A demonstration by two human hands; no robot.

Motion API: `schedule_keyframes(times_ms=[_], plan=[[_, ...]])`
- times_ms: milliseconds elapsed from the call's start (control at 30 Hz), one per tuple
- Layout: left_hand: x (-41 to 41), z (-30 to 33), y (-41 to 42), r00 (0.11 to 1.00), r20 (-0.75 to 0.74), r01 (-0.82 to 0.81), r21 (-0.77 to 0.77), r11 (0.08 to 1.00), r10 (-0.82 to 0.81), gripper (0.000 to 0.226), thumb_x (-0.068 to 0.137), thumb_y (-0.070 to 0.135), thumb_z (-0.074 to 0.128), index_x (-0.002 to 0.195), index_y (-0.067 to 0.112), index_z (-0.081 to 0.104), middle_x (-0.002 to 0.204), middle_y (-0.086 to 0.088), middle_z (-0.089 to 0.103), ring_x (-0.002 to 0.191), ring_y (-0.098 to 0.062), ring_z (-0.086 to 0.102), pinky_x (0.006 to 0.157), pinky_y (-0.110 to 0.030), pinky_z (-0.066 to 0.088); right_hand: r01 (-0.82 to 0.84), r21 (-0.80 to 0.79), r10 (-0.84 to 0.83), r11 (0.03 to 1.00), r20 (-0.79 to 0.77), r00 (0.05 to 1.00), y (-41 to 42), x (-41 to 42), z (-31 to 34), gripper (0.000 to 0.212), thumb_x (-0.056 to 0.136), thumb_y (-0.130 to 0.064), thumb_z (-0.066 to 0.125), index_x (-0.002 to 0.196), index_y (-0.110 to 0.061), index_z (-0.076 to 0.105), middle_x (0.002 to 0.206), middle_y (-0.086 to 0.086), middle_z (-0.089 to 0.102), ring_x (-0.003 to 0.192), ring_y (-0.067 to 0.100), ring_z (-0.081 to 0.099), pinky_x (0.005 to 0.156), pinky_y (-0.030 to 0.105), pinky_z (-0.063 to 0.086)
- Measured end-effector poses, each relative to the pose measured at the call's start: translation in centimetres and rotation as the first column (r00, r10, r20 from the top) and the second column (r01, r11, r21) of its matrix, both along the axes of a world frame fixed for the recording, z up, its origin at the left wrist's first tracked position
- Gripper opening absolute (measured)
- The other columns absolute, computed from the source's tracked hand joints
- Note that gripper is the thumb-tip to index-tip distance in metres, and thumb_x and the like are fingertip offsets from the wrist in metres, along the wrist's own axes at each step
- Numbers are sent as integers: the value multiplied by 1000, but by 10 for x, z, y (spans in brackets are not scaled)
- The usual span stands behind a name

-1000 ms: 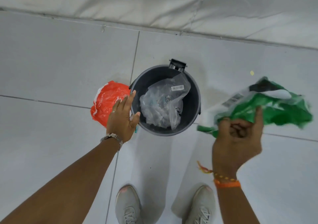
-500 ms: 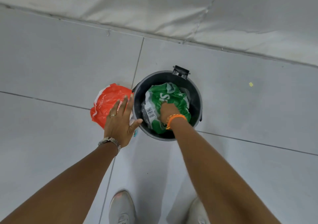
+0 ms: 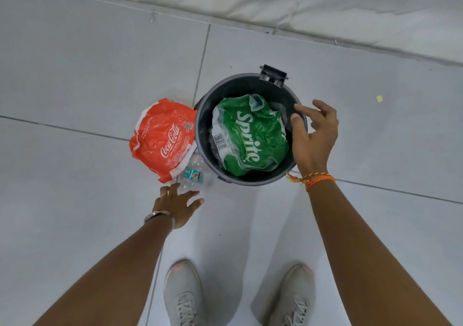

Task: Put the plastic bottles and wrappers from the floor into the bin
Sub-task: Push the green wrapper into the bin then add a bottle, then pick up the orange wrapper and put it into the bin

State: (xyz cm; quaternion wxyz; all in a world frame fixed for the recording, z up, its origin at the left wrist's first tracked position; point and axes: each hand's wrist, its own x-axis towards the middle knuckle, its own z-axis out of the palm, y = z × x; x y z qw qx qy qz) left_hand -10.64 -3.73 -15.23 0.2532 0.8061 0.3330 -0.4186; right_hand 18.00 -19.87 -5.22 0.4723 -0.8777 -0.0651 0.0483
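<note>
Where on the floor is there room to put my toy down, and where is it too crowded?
Bare tiles lie right of the bin, past the right hand, and far left of the red wrapper. The tile between the bin and the shoes is free too. It is crowded where the red wrapper, the clear bottle and the left hand sit by the bin.
</note>
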Motion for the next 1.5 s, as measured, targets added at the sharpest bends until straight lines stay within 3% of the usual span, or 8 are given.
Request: schedule_keyframes(times_ms=[233,567,767,967,1067,1200,1333,1500], plan=[[-13,19,-36,966,226,-178,218,959,128,46,96,48,57,141,41,56,157,-12,34,138,-40,33,111,-54,41,20,-51,-23,999,-60,998,5,-12,-19,28,90,-28,63,114,-21,75,125,3,61,121,20,56,89,-2,35],[-29,117,-75,331,939,-568,123,814,89,47,91,19,63,138,23,60,148,-29,29,142,-34,32,110,-47,43,22,0,-22,1000,-65,998,3,-11,-19,30,91,-36,56,111,-22,74,119,2,63,117,21,58,95,27,50],[64,132,-58,476,874,-238,234,943,-97,55,83,18,67,135,36,63,160,-15,28,144,-36,30,112,-46,37,167,110,-161,980,-62,985,1,-14,-22,27,94,-26,55,99,-10,76,128,5,60,124,18,58,90,9,48],[78,114,-26,198,962,-605,-33,796,191,33,75,8,56,83,29,81,142,-4,56,134,-24,38,114,-36,30,183,103,-183,978,-12,983,2,-14,-24,32,95,-25,49,94,-6,75,121,-1,64,125,18,58,98,38,52],[56,90,3,502,826,-666,180,724,257,29,76,14,57,88,26,80,149,-3,51,141,-33,34,112,-53,36,163,101,-165,981,11,986,3,-13,-26,37,94,-33,46,93,-6,72,121,2,65,123,19,59,97,28,50],[13,44,22,959,258,-204,326,923,121,38,83,32,69,121,33,72,171,-1,8,155,-39,0,123,-63,9,131,80,-132,988,11,991,3,-12,-27,42,95,-35,45,100,0,70,120,8,66,114,17,60,90,8,43],[9,10,32,979,20,192,254,948,-203,56,88,52,59,143,41,52,170,-4,-11,155,-40,-13,121,-66,0,149,83,-153,985,39,987,3,-13,-28,45,95,-37,43,96,-2,71,111,1,65,109,14,60,90,17,46],[32,-3,32,986,-70,166,261,951,-153,62,87,49,56,143,24,46,163,-8,15,152,-37,10,122,-61,13,162,67,-164,985,39,986,3,-13,-28,41,96,-34,45,96,-1,70,105,-6,62,103,12,59,87,33,51]])
